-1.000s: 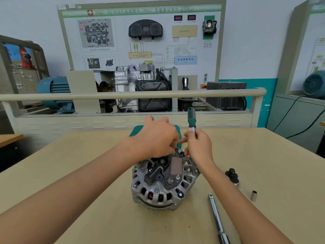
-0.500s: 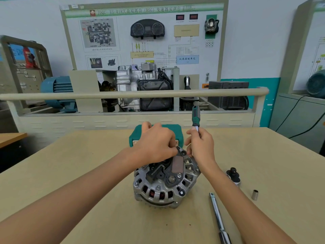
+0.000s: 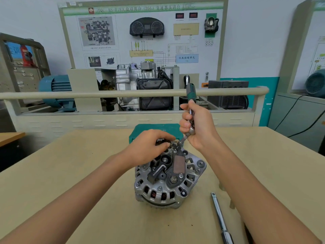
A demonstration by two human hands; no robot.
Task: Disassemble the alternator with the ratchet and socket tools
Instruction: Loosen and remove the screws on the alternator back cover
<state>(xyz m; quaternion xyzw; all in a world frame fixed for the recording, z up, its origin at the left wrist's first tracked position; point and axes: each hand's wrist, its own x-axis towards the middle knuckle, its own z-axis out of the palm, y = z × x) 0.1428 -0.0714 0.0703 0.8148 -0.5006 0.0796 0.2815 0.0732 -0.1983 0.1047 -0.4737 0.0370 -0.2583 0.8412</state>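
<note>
Alternator sits mid-counter, rear cover up. Left hand rests on its far edge, fingers curled at top fastener. Right hand, fist closed round ratchet, has lifted since half second ago; socket tip now angled onto same fastener. Judged: loosening about to start. Spare bar lies right.

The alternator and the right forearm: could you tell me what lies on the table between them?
In the head view, a chrome extension bar lies on the table between the alternator and the right forearm, apart from the alternator.
</note>
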